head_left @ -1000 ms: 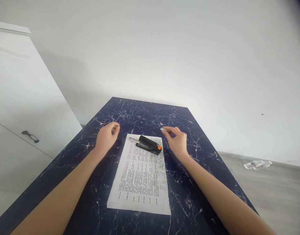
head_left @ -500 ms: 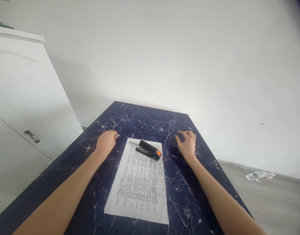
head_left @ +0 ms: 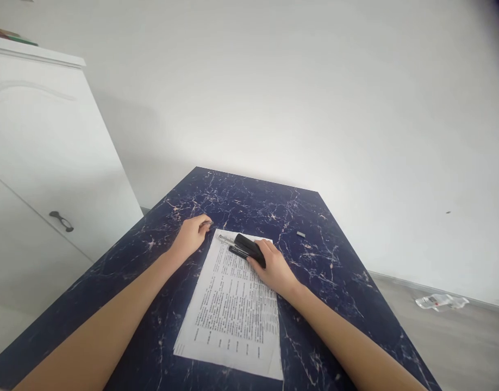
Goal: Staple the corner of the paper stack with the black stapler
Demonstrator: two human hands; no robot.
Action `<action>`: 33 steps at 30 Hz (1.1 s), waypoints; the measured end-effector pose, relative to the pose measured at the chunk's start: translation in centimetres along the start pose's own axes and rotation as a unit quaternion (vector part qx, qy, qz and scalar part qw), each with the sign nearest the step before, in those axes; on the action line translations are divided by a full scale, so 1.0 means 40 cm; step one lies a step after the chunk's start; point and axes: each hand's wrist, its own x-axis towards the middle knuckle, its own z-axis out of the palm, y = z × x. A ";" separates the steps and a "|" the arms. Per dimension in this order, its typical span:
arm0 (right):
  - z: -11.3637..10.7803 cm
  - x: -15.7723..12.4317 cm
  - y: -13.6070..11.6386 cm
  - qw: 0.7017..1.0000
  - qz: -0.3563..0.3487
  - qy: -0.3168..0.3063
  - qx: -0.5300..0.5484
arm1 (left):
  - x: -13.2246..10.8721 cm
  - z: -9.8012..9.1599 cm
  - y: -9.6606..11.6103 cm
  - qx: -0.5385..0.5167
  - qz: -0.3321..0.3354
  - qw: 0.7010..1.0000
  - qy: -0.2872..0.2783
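Observation:
A black stapler (head_left: 244, 243) lies on the upper part of a stack of printed paper sheets (head_left: 229, 309), its silver tray sticking out toward the left. My right hand (head_left: 276, 269) is closed around the stapler's right end, and the orange part there is covered. Just left of the paper's top corner, my left hand (head_left: 194, 232) is pinched on a small grey piece that looks like a staple strip (head_left: 210, 223), mostly hidden by the fingers. Another small grey strip of staples (head_left: 300, 234) rests on the table to the right of the stapler.
Everything lies on a dark blue marble-patterned table (head_left: 257, 201), which stands against a white wall (head_left: 274, 98). A white cabinet (head_left: 41, 141) with a dark handle is on the left. Clear plastic packaging (head_left: 441, 302) lies on the floor at right.
My right hand has moved left from the table and closed on the stapler. The small strip at right is now uncovered. My left hand has shifted slightly right, closer to the paper.

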 end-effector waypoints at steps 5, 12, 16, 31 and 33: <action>-0.001 0.005 -0.001 1.000 -0.001 0.002 0.004 | -0.021 0.027 0.053 -0.090 -0.052 0.995 -0.004; 0.001 0.006 0.001 1.000 -0.009 0.006 -0.003 | -0.044 0.030 0.121 -0.066 0.015 0.996 -0.050; -0.001 0.007 0.000 1.000 -0.012 0.007 0.002 | -0.041 0.021 0.118 -0.019 0.071 0.997 -0.037; -0.002 0.005 0.006 1.000 -0.011 -0.003 0.006 | -0.026 0.030 0.063 0.100 0.078 0.989 -0.076; -0.002 0.006 0.008 1.000 -0.013 -0.003 0.007 | -0.020 0.033 0.059 0.089 0.093 0.989 -0.073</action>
